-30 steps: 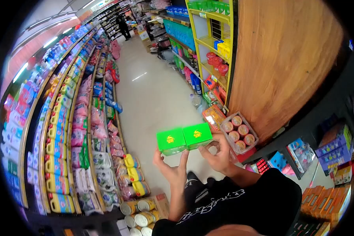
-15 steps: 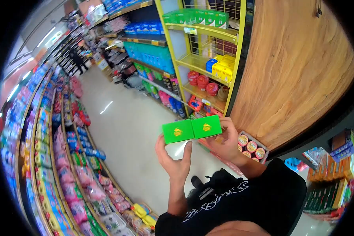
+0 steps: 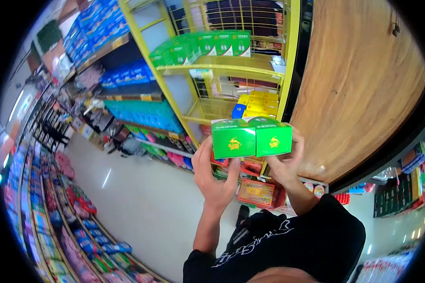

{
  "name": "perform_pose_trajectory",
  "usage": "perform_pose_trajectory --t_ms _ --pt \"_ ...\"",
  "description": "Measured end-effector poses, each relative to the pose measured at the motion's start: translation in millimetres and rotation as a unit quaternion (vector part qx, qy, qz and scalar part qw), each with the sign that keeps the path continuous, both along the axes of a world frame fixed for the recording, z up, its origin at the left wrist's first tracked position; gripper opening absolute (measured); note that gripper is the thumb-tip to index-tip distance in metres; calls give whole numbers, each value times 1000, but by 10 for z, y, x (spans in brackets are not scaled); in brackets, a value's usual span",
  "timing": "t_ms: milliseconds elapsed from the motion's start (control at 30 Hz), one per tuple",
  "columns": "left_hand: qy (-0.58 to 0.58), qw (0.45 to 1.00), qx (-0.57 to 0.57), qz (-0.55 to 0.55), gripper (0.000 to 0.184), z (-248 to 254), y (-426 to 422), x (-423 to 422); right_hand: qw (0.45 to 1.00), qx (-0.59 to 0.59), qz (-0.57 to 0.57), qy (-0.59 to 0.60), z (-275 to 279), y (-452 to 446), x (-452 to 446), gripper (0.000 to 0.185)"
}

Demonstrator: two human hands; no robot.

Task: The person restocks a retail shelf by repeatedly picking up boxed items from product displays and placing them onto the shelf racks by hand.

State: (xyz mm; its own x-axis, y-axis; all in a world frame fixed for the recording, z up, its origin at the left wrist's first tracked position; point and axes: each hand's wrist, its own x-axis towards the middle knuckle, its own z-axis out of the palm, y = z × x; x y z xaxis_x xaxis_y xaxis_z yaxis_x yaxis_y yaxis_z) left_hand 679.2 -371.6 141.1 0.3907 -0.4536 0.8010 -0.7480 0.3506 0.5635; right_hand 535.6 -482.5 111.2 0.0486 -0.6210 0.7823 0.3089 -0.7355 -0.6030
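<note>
Two green cardboard boxes with yellow emblems sit side by side between my hands, in front of the yellow shelf rack. My left hand [image 3: 213, 177] grips the left green box [image 3: 234, 141], with the thumb low on its near side and the fingers around its left side. Around the right end of the right green box [image 3: 274, 139] my right hand [image 3: 288, 158] is closed, its fingers partly hidden behind the box. A row of similar green boxes [image 3: 224, 43] stands on the upper shelf [image 3: 212, 66] just beyond.
Yellow boxes [image 3: 259, 101] and a blue box [image 3: 239, 111] stand on the shelf below. A wooden panel [image 3: 359, 89] rises on the right. Packed shelves [image 3: 56, 226] line the left of the aisle floor [image 3: 141, 198]. A dark-clothed person [image 3: 55, 133] is far down the aisle.
My hands have carried the two green boxes up and right in view, toward the rack. The view has turned and come nearer to the rack, so its shelves look larger.
</note>
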Motion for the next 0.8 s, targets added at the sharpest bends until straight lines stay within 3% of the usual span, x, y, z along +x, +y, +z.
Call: perform_pose_trajectory --t_ms 167,200,300,433,500,567,600,800 --pt "5 992 5 -127 62 313 -838 469 991 -70 -115 -22 359 -557 257 55" --pt "-54 994 -1 -100 62 342 -1030 574 984 -61 -168 -3 442 -618 288 51" --pt "-13 982 -35 -183 63 522 -1565 773 969 -57 -240 10 639 -839 400 51" --pt "-65 971 -35 -228 73 958 -2082 976 951 -22 -307 30 998 -1034 613 52" --pt "-68 955 -50 -284 77 1149 -2366 1080 926 -15 -364 101 1131 -1072 650 61" --pt "-98 939 7 -329 78 1352 -2584 1194 908 6 -398 131 1209 -1124 729 66" --pt "-116 929 31 -350 78 1479 -2701 1235 874 -52 -452 168 1197 -1233 729 72" --pt "-250 879 134 -384 77 1799 -3330 1251 802 -65 -541 244 1455 -1255 924 72"
